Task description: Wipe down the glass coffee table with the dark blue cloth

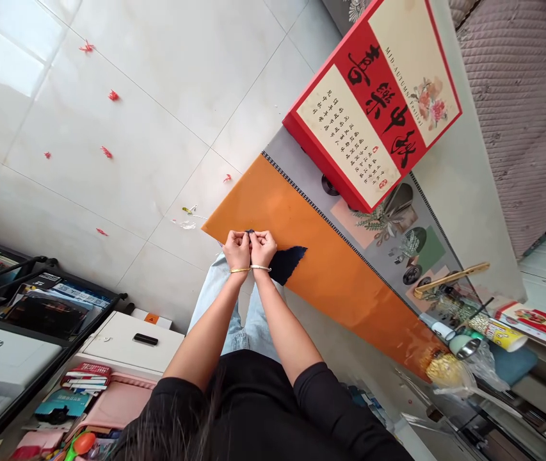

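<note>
My left hand point(237, 250) and my right hand point(263, 248) meet close together above the near edge of the orange table mat point(335, 256). Both are closed, thumbs and fingertips pinching a small dark piece of cloth point(249, 232) between them. Most of that piece is hidden by the fingers. A larger dark navy cloth point(290, 261) lies beside my right hand, partly over the table's edge. Whether it joins the pinched piece I cannot tell.
A large red and cream gift box point(373, 96) stands on the table beyond my hands. A yellow can point(505, 333) and other clutter are at the right end. Red scraps point(112, 95) dot the tiled floor. A printer point(6, 358) and shelves are at left.
</note>
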Demonstrator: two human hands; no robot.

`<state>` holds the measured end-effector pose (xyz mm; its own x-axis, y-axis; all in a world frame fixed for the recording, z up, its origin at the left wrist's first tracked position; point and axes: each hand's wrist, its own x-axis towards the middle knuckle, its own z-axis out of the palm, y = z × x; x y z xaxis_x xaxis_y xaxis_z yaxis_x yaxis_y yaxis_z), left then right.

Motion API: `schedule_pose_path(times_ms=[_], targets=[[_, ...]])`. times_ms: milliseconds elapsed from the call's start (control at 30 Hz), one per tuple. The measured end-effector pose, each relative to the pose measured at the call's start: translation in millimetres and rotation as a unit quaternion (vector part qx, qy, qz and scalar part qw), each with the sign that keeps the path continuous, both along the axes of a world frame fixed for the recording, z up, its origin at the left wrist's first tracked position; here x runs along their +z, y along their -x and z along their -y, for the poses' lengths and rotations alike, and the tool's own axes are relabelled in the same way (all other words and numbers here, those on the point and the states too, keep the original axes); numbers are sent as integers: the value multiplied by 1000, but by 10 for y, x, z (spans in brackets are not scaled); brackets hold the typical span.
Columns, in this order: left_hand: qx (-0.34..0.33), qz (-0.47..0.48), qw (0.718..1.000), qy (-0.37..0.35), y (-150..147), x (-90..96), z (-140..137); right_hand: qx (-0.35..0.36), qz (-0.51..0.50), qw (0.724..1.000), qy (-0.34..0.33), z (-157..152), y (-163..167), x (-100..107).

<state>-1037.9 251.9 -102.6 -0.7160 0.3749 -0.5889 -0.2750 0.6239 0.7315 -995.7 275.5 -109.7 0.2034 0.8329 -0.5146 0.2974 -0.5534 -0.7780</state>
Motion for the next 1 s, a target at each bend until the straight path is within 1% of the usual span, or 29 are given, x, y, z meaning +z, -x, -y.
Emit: schedule_pose_path(times_ms=[100,200,367,500,600,733,900,1000], targets=[[-8,-26,1000,5,65,-5,-114,-6,-8,1000,-22,-94,67,-48],[-9,-39,999,-1,111,-12,-197,-1,-24,999,-22,-170,107,-70],[-18,-10,1000,11,52,17,-111,-2,6,1000,5,-89,40,1],[-31,-35,999,17,93,-1,-193,-9,-6,1000,-8,-164,72,-28],[-33,-29,999,11,92,-4,-196,-7,-22,1000,1,-176,63,-21],[-35,-17,999,19,56,9,-141,-8,0,1000,15,-134,35,10],[-35,-38,999,7,112,0,-235,7,-5,1000,8,-221,75,-26],[-40,-30,999,17,67,26,-141,19,-5,999,26,-145,11,13]])
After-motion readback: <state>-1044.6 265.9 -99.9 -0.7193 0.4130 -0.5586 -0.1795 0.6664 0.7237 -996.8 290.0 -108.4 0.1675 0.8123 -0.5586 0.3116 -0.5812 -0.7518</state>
